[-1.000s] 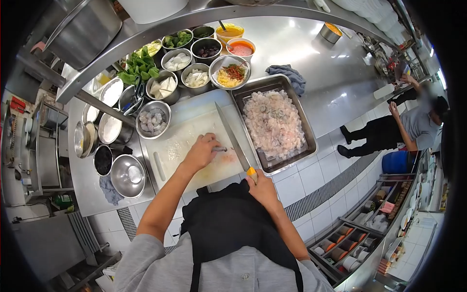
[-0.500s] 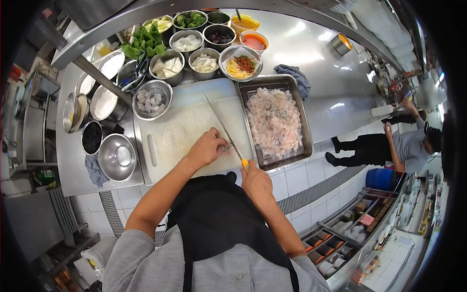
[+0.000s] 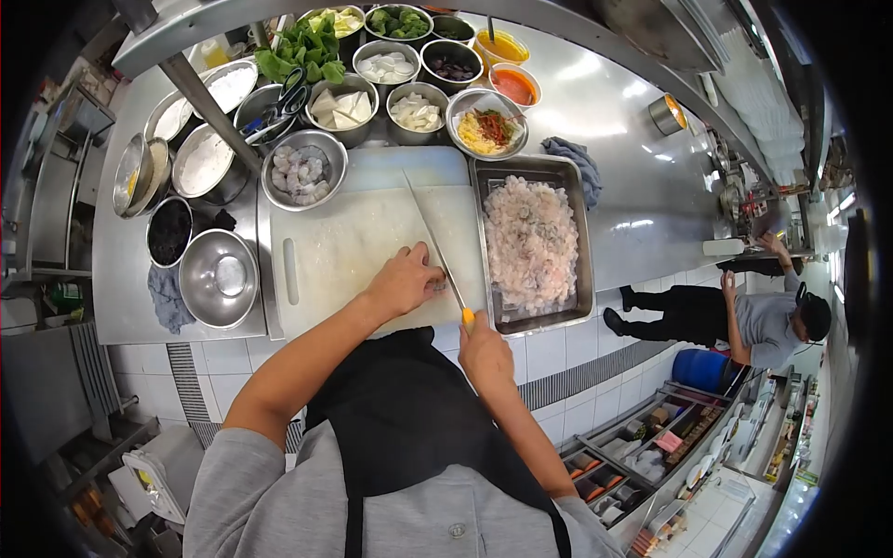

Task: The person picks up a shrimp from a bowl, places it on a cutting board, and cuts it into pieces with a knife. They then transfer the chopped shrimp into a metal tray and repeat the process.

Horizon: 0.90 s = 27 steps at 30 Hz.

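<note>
My right hand [image 3: 486, 352] is wrapped around the yellow handle of a long kitchen knife [image 3: 433, 232], its blade pointing away over the white cutting board [image 3: 353, 251]. Beside the blade, my left hand [image 3: 409, 281] is closed, fingertips pinching a small greyish piece of shrimp [image 3: 438, 286], mostly hidden by the fingers. At the board's far left corner a metal bowl [image 3: 276, 192] holds whole peeled shrimp [image 3: 299, 174]. Just right of the board lies a deep metal tray [image 3: 584, 302], heaped with pale cut shrimp [image 3: 532, 244].
An empty steel bowl [image 3: 219, 279] and a bowl of black food [image 3: 170, 231] stand at left. Several containers of vegetables, including broccoli [image 3: 398, 22], line the back. A bowl of shredded garnish [image 3: 486, 130] and a blue cloth [image 3: 574, 167] sit beyond the tray. A co-worker [image 3: 767, 316] stands at right.
The camera view has shifted, so the bench items appear farther right and slightly higher. Both hands keep nearly the same grips, with the knife still beside my left fingertips.
</note>
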Each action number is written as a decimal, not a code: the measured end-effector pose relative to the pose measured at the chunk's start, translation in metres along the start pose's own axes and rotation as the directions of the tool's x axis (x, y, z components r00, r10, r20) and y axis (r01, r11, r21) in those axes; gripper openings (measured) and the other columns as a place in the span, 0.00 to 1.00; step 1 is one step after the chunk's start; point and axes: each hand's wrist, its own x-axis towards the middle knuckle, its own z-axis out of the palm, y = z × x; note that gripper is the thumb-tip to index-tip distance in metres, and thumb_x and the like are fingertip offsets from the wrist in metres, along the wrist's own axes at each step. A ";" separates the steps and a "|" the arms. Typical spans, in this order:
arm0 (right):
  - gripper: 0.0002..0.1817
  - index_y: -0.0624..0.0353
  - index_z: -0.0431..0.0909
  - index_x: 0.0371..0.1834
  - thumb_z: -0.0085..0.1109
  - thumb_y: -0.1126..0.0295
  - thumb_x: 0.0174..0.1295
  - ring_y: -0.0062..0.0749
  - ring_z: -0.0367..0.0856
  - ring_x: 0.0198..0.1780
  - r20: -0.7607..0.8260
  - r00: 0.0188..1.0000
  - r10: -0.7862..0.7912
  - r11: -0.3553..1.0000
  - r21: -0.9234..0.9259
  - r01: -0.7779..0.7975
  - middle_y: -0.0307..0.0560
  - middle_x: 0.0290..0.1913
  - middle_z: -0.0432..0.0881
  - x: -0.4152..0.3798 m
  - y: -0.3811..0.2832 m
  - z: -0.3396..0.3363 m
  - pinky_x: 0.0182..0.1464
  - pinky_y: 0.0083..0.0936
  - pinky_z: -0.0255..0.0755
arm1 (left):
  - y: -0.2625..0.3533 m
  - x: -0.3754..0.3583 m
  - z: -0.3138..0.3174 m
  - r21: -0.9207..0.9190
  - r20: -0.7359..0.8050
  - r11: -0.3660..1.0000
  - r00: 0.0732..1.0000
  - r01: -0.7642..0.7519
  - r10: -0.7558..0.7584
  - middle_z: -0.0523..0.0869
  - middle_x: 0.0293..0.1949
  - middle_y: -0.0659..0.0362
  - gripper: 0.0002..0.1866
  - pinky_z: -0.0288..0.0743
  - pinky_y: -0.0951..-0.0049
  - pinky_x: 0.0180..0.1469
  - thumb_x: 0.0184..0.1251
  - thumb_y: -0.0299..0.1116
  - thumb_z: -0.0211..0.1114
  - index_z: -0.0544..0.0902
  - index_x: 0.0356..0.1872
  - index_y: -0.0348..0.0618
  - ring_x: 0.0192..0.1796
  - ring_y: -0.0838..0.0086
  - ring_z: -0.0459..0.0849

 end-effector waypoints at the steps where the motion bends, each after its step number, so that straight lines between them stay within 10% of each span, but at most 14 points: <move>1: 0.17 0.60 0.69 0.54 0.56 0.59 0.76 0.67 0.88 0.40 -0.009 1.000 -0.011 1.000 0.026 0.011 0.68 0.34 0.87 0.016 0.004 0.021 0.43 0.57 0.81 | 0.001 -0.002 0.002 0.010 0.000 1.000 1.000 0.012 -0.012 0.77 0.46 0.49 0.11 0.77 0.57 0.55 0.61 0.32 0.68 0.90 0.45 0.51 0.48 0.51 0.79; 27: 0.19 0.61 0.68 0.57 0.55 0.57 0.76 0.70 0.87 0.40 -0.014 0.998 -0.065 0.997 0.031 0.065 0.69 0.35 0.87 0.029 -0.006 0.020 0.45 0.59 0.81 | 0.001 -0.004 0.003 -0.023 -0.055 0.999 0.998 0.041 -0.042 0.77 0.46 0.49 0.11 0.79 0.55 0.51 0.62 0.34 0.69 0.90 0.44 0.51 0.49 0.52 0.80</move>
